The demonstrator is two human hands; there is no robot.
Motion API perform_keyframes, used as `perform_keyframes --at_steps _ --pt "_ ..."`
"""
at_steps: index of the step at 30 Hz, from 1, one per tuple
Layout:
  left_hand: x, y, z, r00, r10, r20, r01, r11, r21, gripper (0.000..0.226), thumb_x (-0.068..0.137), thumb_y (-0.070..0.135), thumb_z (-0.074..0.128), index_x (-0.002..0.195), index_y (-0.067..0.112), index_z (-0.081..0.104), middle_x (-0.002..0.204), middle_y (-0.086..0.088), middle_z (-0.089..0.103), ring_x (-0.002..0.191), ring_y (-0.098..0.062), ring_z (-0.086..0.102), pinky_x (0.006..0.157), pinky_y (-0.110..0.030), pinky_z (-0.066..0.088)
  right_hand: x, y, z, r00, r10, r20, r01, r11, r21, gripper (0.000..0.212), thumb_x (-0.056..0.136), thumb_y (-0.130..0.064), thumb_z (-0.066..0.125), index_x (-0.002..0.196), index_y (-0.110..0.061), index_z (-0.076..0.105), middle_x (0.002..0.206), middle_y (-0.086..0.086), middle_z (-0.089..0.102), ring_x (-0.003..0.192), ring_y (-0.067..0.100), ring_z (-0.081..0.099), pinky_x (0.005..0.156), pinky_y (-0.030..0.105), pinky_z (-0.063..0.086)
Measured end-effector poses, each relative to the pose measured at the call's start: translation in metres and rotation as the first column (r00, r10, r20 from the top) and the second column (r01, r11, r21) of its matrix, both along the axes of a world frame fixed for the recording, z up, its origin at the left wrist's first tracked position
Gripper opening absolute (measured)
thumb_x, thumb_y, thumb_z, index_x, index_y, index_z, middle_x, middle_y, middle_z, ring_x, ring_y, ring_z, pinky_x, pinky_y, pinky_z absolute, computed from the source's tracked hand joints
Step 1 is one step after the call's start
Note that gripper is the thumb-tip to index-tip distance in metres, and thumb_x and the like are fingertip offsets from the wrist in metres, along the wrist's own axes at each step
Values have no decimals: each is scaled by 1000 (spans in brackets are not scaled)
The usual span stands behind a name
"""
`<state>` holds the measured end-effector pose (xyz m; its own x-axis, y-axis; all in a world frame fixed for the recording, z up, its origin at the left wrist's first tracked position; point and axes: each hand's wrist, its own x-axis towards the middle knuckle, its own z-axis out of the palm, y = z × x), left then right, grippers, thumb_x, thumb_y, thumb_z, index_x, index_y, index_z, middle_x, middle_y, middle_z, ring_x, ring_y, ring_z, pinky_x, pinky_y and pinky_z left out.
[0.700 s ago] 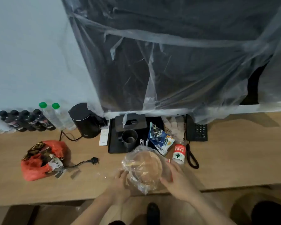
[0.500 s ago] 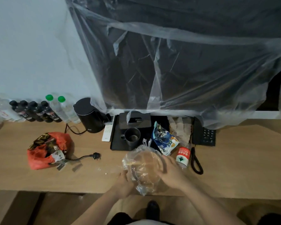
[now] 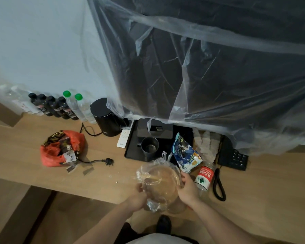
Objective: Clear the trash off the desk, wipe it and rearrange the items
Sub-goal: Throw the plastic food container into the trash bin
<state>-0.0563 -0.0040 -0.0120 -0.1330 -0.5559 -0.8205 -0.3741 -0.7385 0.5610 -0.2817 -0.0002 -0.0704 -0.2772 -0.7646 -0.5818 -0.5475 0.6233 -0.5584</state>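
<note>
Both hands on the round clear plastic container wrapped in a crumpled transparent bag, at the near edge of the light wood worktop, partly overhanging it. Left hand grip curled on the bag's left side; right hand grip curled round the container's right rim.

Just right of it, touching the right hand: one clear plastic bottle with red label, lying down, Chinese characters, not readable. Behind it: one blue-and-white snack bag, print unreadable, leaning over the black tray. On tray: one dark metal mug.

Towards left edge: one orange plastic bag stuffed with wrappers. Back left along the wall: four dark bottles, two green-capped clear bottles, one black kettle with loose plug. Right of tray: one black desk phone.
</note>
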Motion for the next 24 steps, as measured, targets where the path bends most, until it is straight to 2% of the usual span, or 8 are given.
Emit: perform_keyframes --at_steps 3,8,11,13,16,18,21,24 --pt "0 2 0 999 42 -13 -43 999 -6 70 103 15 61 159 15 20 111 3 59 87 -15 67 75 -32 63 -4 2 -4 992 -87 91 84 996 42 62 92 -20 76 148 -29 49 111 -16 66 101 11 67 89 35 55" --pt "3 4 -4 991 133 -32 -135 989 -57 66 100 17 67 154 20 30 145 -7 47 98 -24 68 85 -47 63 -4 9 -7 949 -235 210 216 970 109 53 88 -5 76 137 -20 62 125 -1 70 103 13 65 99 43 58" --pt "5 5 -1 989 148 -17 -149 977 -151 65 96 17 72 151 20 38 144 -7 50 107 -23 65 80 -37 61 0 16 -1 937 -245 248 235 970 69 51 88 -7 79 135 -20 64 131 -2 67 103 10 59 99 39 57" --pt "9 8 -2 986 165 -3 -162 963 -216 63 91 18 75 146 21 44 142 -7 53 116 -26 63 89 -39 60 1 22 4 925 -256 281 253 966 47 54 86 -11 82 136 -21 64 134 -1 66 103 10 61 88 32 59" --pt "13 16 3 990 140 29 -124 941 -316 53 97 10 69 144 20 47 138 -6 57 110 -18 65 85 -32 60 2 30 16 909 -248 334 256 966 20 56 86 -17 83 137 -24 62 138 -2 63 114 16 64 95 41 61" --pt "17 23 8 989 133 63 -100 922 -374 52 99 10 68 145 21 47 135 -1 58 102 -9 67 79 -27 61 3 34 22 929 -206 308 228 973 -39 61 88 -20 82 143 -27 57 137 -4 64 121 18 64 101 48 57" --pt "22 41 17 985 117 127 -52 903 -427 52 99 15 68 146 22 48 137 6 58 100 -11 71 83 -31 62 8 44 31 940 -188 283 224 969 -103 88 88 -21 82 158 -41 32 119 -12 67 107 13 70 97 49 59" --pt "27 60 21 980 133 148 -55 896 -441 52 98 22 71 145 26 49 135 13 59 100 -11 72 78 -27 60 15 59 40 926 -176 335 230 964 -130 99 87 -21 82 157 -55 21 113 -15 67 103 10 71 92 48 61"
